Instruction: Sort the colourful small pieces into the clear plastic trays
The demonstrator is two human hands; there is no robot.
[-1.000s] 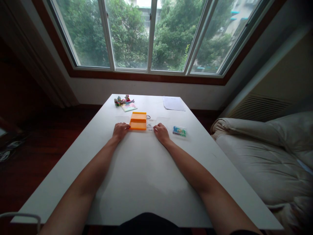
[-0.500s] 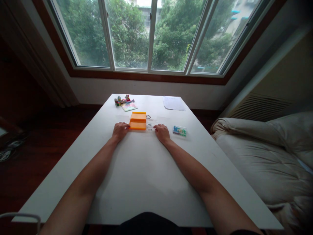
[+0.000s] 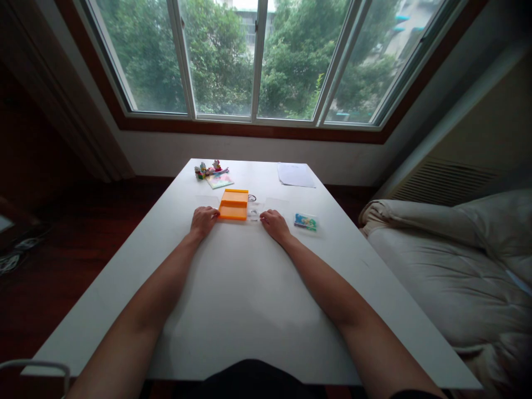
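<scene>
Orange case [image 3: 233, 206], opened, seemingly unfilled, towards desk's [image 3: 249, 288] far edge; left hand [image 3: 203, 220] touching, right hand [image 3: 274, 224] by clear piece [image 3: 254, 210], fingers' grip indeterminable.

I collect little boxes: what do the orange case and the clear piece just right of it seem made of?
Orange case: probably plastic, smooth; its even colour and crisp edges suggest moulding. Clear piece: likely glossy plastic; the white tabletop shows through, though glass isn't ruled out.

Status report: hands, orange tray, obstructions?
Left hand at left edge of orange tray. Right hand at clear plastic piece. Tray flat on table. Piece close on tray's right.
</scene>
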